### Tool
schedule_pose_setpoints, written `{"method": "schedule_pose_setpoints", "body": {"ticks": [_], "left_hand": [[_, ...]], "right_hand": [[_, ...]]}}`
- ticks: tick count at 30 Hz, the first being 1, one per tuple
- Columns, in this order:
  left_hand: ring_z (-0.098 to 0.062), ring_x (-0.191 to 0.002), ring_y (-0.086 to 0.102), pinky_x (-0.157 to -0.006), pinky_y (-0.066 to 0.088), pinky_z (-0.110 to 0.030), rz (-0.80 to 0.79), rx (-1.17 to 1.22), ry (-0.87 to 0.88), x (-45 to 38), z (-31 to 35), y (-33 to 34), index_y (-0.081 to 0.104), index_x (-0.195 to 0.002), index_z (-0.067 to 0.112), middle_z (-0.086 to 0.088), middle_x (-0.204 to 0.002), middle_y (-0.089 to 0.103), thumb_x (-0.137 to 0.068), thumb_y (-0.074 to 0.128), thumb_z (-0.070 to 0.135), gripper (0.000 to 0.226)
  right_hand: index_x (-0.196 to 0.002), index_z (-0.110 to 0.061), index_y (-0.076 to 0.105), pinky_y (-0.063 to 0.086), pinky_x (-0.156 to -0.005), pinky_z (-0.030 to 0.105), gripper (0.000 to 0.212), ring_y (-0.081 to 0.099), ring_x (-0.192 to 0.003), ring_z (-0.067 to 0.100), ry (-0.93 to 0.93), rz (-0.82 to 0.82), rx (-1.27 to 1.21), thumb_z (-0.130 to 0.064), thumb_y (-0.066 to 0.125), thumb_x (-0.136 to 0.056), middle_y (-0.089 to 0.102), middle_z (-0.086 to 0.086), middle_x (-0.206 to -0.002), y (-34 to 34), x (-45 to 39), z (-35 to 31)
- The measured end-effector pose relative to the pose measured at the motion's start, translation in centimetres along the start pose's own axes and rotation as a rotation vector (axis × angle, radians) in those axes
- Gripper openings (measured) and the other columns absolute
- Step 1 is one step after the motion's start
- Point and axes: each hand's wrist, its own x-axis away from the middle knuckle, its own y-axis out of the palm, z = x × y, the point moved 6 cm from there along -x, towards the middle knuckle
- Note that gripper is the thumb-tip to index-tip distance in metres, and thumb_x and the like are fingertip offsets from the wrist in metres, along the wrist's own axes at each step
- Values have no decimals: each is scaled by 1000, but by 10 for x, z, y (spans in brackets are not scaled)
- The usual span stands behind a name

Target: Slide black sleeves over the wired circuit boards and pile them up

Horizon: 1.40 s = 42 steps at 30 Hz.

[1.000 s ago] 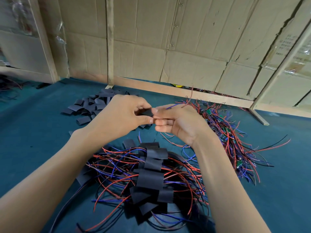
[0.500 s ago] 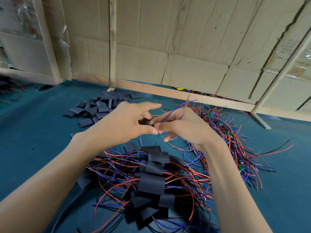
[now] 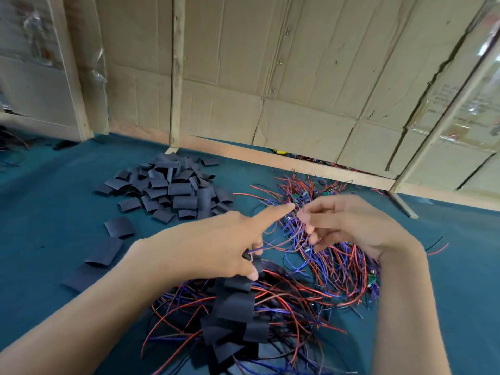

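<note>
left grip [image 3: 216,247]: forefinger stretched straight toward the far side, thumb and lower fingers pinched on a sleeved board [image 3: 253,259] with its blue wire, held just above the near pile. right grip [image 3: 349,226]: fingers loosely curled and apart over the unsleeved stock; it appears to hold nothing, though blur hides the fingertips.

step in hand, as judged: setting a finished piece down while the free grip seeks the next board. done well, the piece should be released onto the top of the pile of sleeved boards [image 3: 238,315], sleeve lying flat and leads trailing the same way as the rest, so the stack does not snag. the right grip should lift a single board by its green edge rather than by a wire, since the tangled leads would likely drag neighbours along.

groupings on the teal surface [image 3: 40,212], largest first; no true container is in view, only heaps:
- heap of red and blue wired circuit boards [image 3: 338,263], right of centre, small green boards showing among the leads.
- pile of sleeved boards, nearest the viewer, black sleeves overlapping in a row.
- heap of empty black sleeves [image 3: 170,185], far left, well apart from both grips.
- stray sleeves [image 3: 119,227], loose between that heap and the left forearm.

backdrop: cardboard wall [image 3: 297,77] on wooden battens.
</note>
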Motion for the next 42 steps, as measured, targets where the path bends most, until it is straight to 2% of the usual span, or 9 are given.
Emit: {"method": "schedule_pose_setpoints", "body": {"ticks": [6,10,13,16,19,26,34,39,42], "left_hand": [[4,-117,52,-104,43,-29,3,12,23,-1,-6,5,35,-144,49,19,-128,58,-89,62,56,62],[15,-111,57,-97,41,-7,272,338,-4,3,-33,-26,54,-131,47,25,-123,64,-92,55,56,41],[-5,-128,50,-106,36,-16,508,135,-252,10,-92,-39,47,-144,30,7,-143,52,-101,49,37,44],[-31,-147,17,-114,26,-49,325,-229,-691,27,-155,-16,23,-155,25,-6,-161,17,-102,43,42,59],[-43,-141,21,-110,26,-54,179,-331,-968,46,-192,4,20,-154,32,-16,-157,18,-99,38,57,63],[-29,-112,54,-95,44,-36,320,-304,-770,44,-205,-25,72,-105,18,-10,-109,65,-89,67,38,25],[-26,-69,55,-61,42,-33,551,-187,-743,52,-168,-54,58,-72,13,-6,-70,62,-87,56,24,19],[-7,-51,52,-47,42,-25,812,237,-548,55,-120,-76,52,-68,16,3,-77,73,-88,57,26,23],[-21,-75,74,-67,61,-33,767,892,-309,41,-99,-69,45,-74,4,-13,-82,75,-96,44,5,22]], "right_hand": [[-98,-3,72,52,-46,24,11,57,-57,18,53,731,-90,0,64,-91,64,8,-70,-71,2,45],[-90,-12,77,56,-53,26,11,64,-59,15,-14,731,-90,-3,69,-88,72,8,-72,-71,-7,56],[-113,-13,74,59,-81,39,21,68,-81,20,-55,810,87,-14,67,-93,76,6,-90,-74,-20,59],[-145,-30,51,37,-108,47,49,49,-127,38,239,739,618,-36,59,-97,52,12,-144,-72,-35,82],[-133,-39,61,34,-108,48,41,43,-130,42,340,737,768,-48,62,-93,49,8,-145,-73,-36,96],[-107,-39,74,38,-101,47,26,54,-119,38,276,821,653,-54,67,-88,71,2,-117,-81,-32,97],[-97,-42,71,36,-105,49,18,46,-119,41,185,816,675,-29,74,-85,53,12,-121,-76,-39,95],[-117,-55,64,24,-113,49,27,34,-128,40,279,719,691,-45,64,-92,38,12,-137,-77,-43,102],[-137,-54,50,26,-113,49,48,32,-129,41,321,685,710,-49,64,-92,33,15,-141,-79,-41,102]]}}
